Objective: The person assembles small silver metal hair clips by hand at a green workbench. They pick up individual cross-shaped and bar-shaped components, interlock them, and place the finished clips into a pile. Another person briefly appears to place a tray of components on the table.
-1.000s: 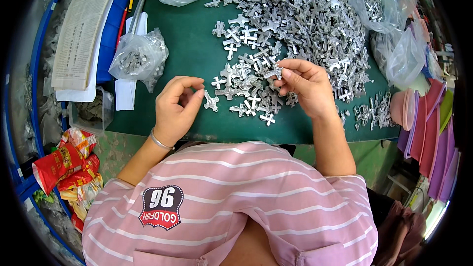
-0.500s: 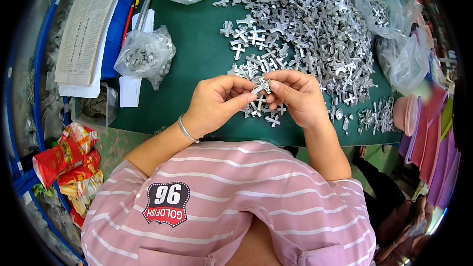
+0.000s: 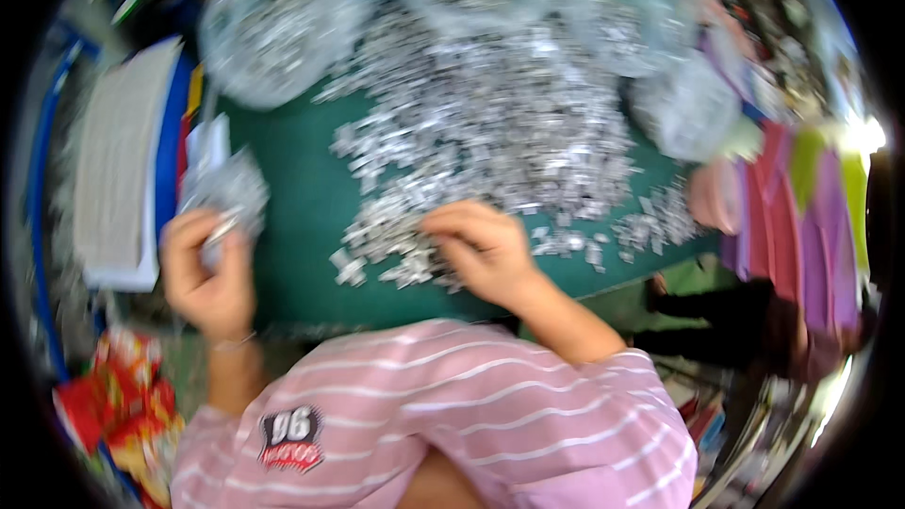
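View was badly smeared, so detail was thin. My left hand [image 3: 209, 273] sat out at the left edge of the green mat [image 3: 292, 217], fingers pinched together on a small silvery metal piece [image 3: 222, 225], right at the small clear bag [image 3: 226, 190] of like parts. My right hand [image 3: 479, 247] rested palm-down on the near fringe of the loose heap of metal pieces [image 3: 490, 132], fingers curled into it; whether they clamped one I could not tell. Risks as I judged them: the pinched piece looked held only by its end and could slip beside the bag rather than in it; the right hand, dragging, could push pieces off the mat's near edge. Containers: large clear bags [image 3: 283, 24] along the far side, each apparently full of the same silvery parts; contents otherwise too blurred to sort.
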Action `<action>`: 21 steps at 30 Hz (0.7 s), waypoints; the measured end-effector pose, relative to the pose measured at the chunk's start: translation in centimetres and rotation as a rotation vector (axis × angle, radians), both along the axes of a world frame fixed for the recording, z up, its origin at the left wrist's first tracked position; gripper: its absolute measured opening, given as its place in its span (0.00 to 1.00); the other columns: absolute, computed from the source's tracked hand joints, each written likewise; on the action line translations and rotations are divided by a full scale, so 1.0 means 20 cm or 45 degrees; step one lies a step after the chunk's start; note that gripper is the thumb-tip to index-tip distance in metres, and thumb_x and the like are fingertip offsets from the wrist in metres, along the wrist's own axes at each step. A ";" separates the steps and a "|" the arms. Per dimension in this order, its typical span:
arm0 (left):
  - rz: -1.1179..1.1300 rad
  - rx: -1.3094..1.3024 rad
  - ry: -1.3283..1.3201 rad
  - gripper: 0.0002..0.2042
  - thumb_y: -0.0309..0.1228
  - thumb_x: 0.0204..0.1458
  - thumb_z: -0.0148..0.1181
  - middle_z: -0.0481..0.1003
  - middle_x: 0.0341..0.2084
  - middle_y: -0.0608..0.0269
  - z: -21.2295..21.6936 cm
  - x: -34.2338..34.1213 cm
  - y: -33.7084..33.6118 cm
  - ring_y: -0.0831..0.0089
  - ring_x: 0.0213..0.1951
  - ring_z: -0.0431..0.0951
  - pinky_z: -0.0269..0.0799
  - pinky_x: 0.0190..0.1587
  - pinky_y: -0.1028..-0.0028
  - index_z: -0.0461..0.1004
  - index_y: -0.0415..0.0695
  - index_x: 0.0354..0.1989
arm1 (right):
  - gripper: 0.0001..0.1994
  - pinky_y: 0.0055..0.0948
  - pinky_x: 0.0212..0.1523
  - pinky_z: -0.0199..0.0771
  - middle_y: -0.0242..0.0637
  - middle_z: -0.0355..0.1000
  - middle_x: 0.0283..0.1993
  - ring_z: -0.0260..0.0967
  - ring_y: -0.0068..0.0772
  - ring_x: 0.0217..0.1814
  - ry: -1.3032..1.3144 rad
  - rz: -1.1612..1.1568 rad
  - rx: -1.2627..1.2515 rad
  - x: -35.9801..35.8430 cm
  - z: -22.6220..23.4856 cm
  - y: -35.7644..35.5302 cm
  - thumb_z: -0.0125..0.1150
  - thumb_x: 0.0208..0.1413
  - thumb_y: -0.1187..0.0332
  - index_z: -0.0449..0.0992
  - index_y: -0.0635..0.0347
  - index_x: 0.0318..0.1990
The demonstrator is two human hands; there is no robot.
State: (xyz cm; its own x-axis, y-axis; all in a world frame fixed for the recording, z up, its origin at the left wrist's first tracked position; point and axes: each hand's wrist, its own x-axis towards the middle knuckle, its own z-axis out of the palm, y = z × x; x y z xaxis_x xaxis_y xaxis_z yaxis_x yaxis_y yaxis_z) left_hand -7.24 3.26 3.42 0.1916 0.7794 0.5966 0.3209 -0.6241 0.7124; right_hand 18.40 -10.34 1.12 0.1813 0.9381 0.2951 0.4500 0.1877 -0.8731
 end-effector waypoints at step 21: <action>-0.013 0.090 0.905 0.10 0.26 0.55 0.53 0.73 0.43 0.48 -0.01 -0.20 0.25 0.52 0.45 0.72 0.66 0.49 0.66 0.72 0.30 0.40 | 0.07 0.25 0.35 0.72 0.42 0.75 0.35 0.73 0.34 0.34 -0.259 -0.610 0.069 0.22 -0.01 -0.29 0.56 0.48 0.83 0.77 0.66 0.34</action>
